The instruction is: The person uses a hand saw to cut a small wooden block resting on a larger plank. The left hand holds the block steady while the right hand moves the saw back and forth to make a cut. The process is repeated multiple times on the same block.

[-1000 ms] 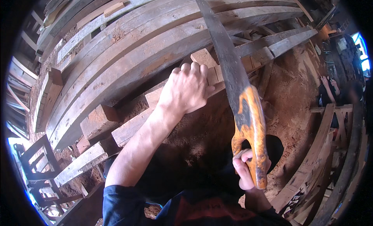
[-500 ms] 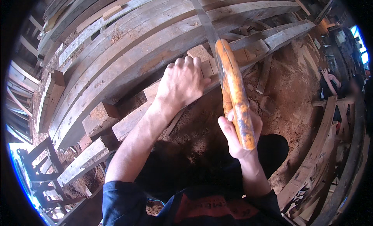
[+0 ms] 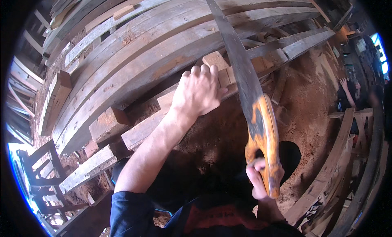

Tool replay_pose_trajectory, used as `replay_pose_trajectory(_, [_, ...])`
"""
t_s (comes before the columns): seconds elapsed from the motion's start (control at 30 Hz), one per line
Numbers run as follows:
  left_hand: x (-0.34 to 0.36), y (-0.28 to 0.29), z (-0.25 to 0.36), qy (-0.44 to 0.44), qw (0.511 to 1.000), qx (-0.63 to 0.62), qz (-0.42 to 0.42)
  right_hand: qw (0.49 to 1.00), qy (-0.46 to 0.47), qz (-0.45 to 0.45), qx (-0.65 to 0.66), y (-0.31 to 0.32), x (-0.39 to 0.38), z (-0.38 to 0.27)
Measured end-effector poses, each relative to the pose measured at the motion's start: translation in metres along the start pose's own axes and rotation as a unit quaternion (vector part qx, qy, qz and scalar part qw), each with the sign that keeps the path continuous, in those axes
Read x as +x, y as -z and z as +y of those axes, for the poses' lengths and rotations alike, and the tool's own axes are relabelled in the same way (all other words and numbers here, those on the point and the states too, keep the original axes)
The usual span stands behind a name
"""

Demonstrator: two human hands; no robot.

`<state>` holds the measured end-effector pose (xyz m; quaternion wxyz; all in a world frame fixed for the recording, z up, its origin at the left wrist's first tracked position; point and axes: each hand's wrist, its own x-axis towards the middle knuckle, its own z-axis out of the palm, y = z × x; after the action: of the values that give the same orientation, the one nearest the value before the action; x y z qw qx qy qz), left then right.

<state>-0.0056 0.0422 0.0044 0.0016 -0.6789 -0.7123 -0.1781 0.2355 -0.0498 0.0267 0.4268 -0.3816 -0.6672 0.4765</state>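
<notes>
My right hand (image 3: 261, 180) grips the orange-and-dark wooden handle of a handsaw (image 3: 241, 65), low and close to my body. The long grey blade points away from me and crosses over a narrow wooden board (image 3: 141, 131). From this angle I cannot tell whether the teeth touch the wood. To the left of the blade, my left hand (image 3: 198, 90) is closed over the board, its knuckles up and fingertips hidden on the far side. A small wood block (image 3: 215, 60) lies just beyond the left hand's fingers.
Long thick timbers (image 3: 163, 49) lie side by side beyond the board. Wood blocks (image 3: 108, 125) stand at the left, and sawdust covers the brown ground (image 3: 306, 102). A curved plank (image 3: 322, 176) runs along the right, where another person's arm (image 3: 348, 92) shows farther back.
My right hand has drawn the saw back toward my body, bringing more of its blade into view. My left hand keeps its hold on the board. The other person's arms have shifted slightly.
</notes>
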Motion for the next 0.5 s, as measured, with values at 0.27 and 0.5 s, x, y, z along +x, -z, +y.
replay_pose_trajectory(0.27, [-0.003, -0.006, 0.0, -0.005, 1.0, -0.002, 0.002, 0.963, 0.166, -0.012, -0.212, -0.008, 0.046, 0.02])
replay_pose_trajectory(0.5, [-0.001, -0.003, 0.004, -0.021, 1.0, 0.015, -0.011, 0.981, 0.149, -0.015, -0.121, -0.009, 0.058, 0.016])
